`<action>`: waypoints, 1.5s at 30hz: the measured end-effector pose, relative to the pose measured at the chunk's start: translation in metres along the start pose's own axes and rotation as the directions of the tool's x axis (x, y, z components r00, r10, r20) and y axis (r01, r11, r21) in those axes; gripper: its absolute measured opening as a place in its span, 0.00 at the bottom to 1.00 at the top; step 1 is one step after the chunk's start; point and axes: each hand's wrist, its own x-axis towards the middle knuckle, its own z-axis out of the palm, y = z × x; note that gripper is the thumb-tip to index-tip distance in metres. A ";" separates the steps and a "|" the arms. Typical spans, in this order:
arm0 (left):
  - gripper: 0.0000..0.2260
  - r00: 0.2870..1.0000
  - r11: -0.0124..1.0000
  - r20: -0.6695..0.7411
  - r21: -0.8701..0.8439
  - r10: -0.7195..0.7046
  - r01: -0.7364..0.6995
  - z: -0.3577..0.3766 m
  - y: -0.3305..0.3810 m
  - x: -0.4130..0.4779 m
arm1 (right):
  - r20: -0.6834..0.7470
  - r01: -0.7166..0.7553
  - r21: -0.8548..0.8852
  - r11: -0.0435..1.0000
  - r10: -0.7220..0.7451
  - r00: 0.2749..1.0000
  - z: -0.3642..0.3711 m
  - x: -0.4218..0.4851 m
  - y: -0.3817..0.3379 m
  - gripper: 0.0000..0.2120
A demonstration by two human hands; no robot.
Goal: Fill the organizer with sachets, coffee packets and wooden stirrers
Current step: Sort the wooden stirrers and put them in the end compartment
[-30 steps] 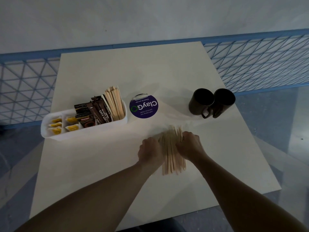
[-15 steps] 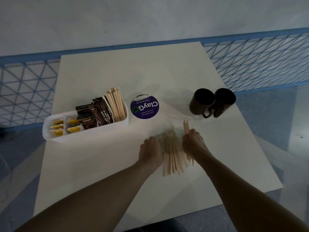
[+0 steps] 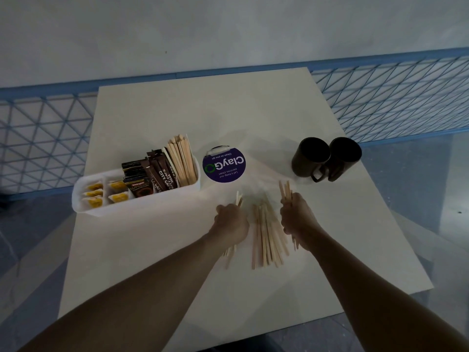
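Note:
A white organizer [image 3: 83, 201] stands at the table's left. It holds yellow sachets [image 3: 94, 196], brown coffee packets [image 3: 149, 177] and upright wooden stirrers [image 3: 181, 161] at its right end. A loose pile of wooden stirrers [image 3: 265, 235] lies on the table between my hands. My left hand [image 3: 231, 222] grips a small bunch of stirrers left of the pile. My right hand [image 3: 298, 219] grips another bunch, whose tips stick up past the fingers.
A round purple sign reading "ClayGo" [image 3: 224, 165] lies right of the organizer. Two dark mugs [image 3: 326, 158] stand at the table's right. The white table [image 3: 215, 110] is ringed by a blue mesh railing [image 3: 396, 97].
Both hands have spread apart from the pile, each lifting off its own bunch of stirrers. The pile between them is now smaller and uncovered.

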 end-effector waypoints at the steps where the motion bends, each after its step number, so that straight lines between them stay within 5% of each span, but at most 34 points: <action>1: 0.11 1.000 0.999 0.010 -0.036 0.005 -0.004 -0.004 0.000 0.000 | 0.011 0.003 0.006 1.000 -0.003 1.000 0.002 0.000 -0.002 0.11; 6: 0.10 0.998 0.943 -0.004 -0.328 -0.064 0.059 -0.023 0.003 0.003 | 0.048 0.056 0.042 0.998 -0.058 0.997 0.013 0.000 -0.023 0.15; 12: 0.09 0.997 0.714 -0.021 -0.700 -0.071 0.036 -0.061 0.009 0.000 | 0.119 0.070 0.169 0.983 -0.091 0.989 0.027 -0.006 -0.061 0.12; 22: 0.10 0.925 0.544 -0.379 -0.781 -0.022 -0.307 -0.135 -0.011 0.005 | 0.098 0.236 0.313 0.920 -0.278 0.955 0.071 -0.002 -0.138 0.11; 35: 0.10 0.799 0.565 -0.583 -0.713 -0.148 -0.415 -0.157 -0.049 0.017 | 0.109 0.272 0.526 0.806 -0.381 0.918 0.118 0.007 -0.189 0.12; 45: 0.06 0.750 0.758 -0.647 -0.556 -0.139 -0.340 -0.131 -0.063 0.031 | 0.141 0.301 0.401 0.865 -0.383 0.913 0.136 0.015 -0.172 0.14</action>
